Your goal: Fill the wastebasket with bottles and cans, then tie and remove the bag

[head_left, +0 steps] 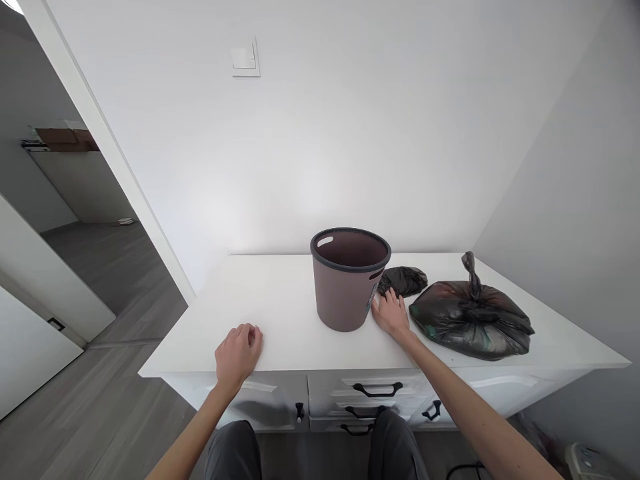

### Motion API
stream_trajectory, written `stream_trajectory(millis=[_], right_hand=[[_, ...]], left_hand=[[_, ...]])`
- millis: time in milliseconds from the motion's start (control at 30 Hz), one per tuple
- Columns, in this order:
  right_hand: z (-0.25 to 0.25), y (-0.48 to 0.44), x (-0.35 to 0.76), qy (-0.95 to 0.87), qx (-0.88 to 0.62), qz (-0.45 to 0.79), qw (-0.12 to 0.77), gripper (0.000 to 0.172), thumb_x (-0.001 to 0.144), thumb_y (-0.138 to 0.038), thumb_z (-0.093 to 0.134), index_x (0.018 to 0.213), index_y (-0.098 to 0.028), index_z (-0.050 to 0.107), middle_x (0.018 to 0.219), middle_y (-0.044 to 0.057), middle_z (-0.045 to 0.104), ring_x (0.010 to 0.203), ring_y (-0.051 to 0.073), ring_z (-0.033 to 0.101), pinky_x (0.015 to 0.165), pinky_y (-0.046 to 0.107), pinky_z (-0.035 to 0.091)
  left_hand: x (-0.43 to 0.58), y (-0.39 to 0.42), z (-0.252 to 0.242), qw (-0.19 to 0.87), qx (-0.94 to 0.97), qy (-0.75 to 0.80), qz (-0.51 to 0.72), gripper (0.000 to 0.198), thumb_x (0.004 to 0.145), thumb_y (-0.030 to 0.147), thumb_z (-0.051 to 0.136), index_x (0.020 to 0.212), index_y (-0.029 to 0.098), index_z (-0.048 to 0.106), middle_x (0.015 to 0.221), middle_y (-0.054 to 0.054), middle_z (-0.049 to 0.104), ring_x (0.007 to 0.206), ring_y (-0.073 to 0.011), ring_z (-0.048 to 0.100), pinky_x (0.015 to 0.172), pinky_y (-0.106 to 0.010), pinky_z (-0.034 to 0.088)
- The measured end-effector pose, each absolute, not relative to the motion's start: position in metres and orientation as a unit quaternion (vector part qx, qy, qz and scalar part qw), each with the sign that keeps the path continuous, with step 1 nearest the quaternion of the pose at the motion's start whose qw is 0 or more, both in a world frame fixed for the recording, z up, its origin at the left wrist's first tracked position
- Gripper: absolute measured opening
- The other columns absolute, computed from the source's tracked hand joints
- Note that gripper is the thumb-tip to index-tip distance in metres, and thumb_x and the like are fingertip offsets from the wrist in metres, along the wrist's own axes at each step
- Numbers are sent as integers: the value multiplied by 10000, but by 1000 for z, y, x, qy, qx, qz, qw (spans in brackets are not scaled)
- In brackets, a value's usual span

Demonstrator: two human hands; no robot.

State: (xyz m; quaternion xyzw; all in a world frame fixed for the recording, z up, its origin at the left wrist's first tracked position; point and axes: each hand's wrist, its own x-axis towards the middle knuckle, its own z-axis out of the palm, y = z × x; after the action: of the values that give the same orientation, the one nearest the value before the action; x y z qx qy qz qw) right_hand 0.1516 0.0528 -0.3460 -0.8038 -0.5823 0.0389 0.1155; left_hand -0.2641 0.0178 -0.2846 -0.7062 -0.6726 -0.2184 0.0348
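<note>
A mauve plastic bin (345, 287) with a dark rim stands upright and empty on the white cabinet top (280, 313). My right hand (391, 312) lies flat with spread fingers just right of the bin's base, touching its side and close to a small crumpled roll of black bags (404, 280). A full, knotted black rubbish bag (473, 320) lies further right. My left hand (239, 353) rests near the front edge of the top, fingers curled loosely with nothing visible in them.
Drawers with black handles (377, 389) sit below the top. A wall switch (245, 59) is on the white wall behind. An open doorway and grey wood floor (100, 280) lie to the left. A side wall closes in on the right.
</note>
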Motion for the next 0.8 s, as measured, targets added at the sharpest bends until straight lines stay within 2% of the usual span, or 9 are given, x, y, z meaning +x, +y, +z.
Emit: stream_trajectory(millis=[267,433,533,567,633,700,733,800], right_hand=[[-347,-16,133,-639,-756,29,137,737,1080,-497,186,1451,-8,593,1660,196,392,1623,280,161,1309,464,73],[-349,-62,110,-655,-729,-10,198,667,1088,-462,248,1378,-26,660,1567,236,513,1592,314,270,1299,518,165],[-346,-95,91,-656,-707,11,264,610,1077,-444,314,1333,-47,699,1526,245,555,1567,344,326,1290,552,201],[-342,-107,86,-653,-697,40,294,589,1065,-456,355,1348,-69,698,1532,230,555,1555,354,348,1280,562,232],[-325,-130,78,-632,-672,140,361,562,1013,-507,478,1411,-163,675,1547,167,559,1506,371,431,1215,563,370],[-298,-152,73,-583,-629,294,423,545,940,-578,605,1385,-278,703,1462,111,650,1390,374,569,1062,511,536],[-283,-161,70,-549,-595,371,454,503,929,-601,626,1309,-297,752,1370,103,713,1307,361,637,1021,486,562],[-253,-178,66,-467,-539,471,519,469,946,-624,618,1244,-303,784,1310,85,742,1280,316,651,1078,449,521]], left_hand=[[-265,16,-280,35,-720,-657,-221,343,999,399,374,720,221,467,763,-32,638,765,-199,592,605,-286,294],[-261,12,-272,16,-711,-668,-217,356,989,418,371,700,224,443,754,-30,631,754,-200,587,612,-286,314],[-262,12,-270,-4,-702,-676,-223,365,982,442,375,701,227,464,756,-31,637,766,-206,596,612,-285,337],[-263,12,-269,-11,-701,-676,-227,368,977,453,381,703,228,480,761,-34,645,783,-214,605,613,-284,348],[-263,11,-267,-38,-700,-672,-238,382,964,490,400,715,231,531,774,-42,667,818,-233,624,622,-289,375],[-258,4,-262,-102,-706,-652,-258,412,961,548,413,774,233,601,824,-53,705,836,-244,642,651,-299,425],[-253,-2,-258,-144,-710,-633,-273,429,961,581,421,831,230,631,876,-61,726,845,-246,652,676,-307,456],[-238,-21,-248,-225,-723,-578,-303,462,964,631,444,1000,221,656,1055,-89,748,916,-254,677,733,-321,513]])
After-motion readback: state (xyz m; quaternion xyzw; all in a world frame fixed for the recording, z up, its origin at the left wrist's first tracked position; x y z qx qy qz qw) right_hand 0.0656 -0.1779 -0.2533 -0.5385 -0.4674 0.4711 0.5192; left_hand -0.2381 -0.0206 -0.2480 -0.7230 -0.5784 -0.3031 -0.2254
